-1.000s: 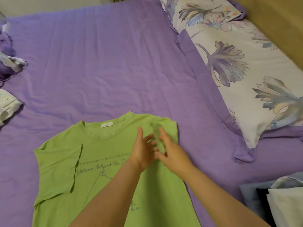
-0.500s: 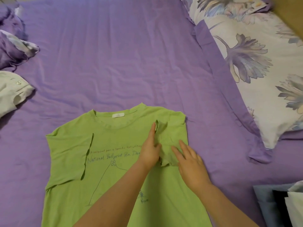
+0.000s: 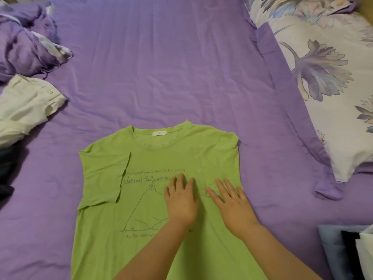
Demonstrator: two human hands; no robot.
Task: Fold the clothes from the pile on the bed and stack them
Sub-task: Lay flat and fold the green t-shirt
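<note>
1 lime-green T-shirt (image 3: 153, 209) lies face up in the lower centre of the frame on the purple bedsheet (image 3: 161, 67), its soft knit mostly smooth. Its round ribbed collar points toward the top of the frame, with a small white neck label showing inside. Both short sleeves are folded inward over the chest, the left one ending in a straight vertical edge beside the print. That print is thin dark line work: 2 rows of handwriting-style text above a tall triangle-like outline, with 1 more row of text below.

The left hand (image 3: 181, 201) lies flat on the chest, palm down, fingers straight and slightly spread over the end of the lettering. The right hand (image 3: 232, 205) lies flat just beside it on the folded right sleeve, fingers straight and a little apart. Neither hand grips any cloth.

At the left edge sits 1 crumpled white garment (image 3: 26, 108) with a small clear button, with dark fabric (image 3: 6, 174) below it. A bunched purple duvet (image 3: 26, 43) fills the upper left. 1 floral-print pillow (image 3: 323, 77) with purple borders occupies the upper right. Folded grey-blue, black and white cloth (image 3: 347, 251) shows at the lower right corner.
</note>
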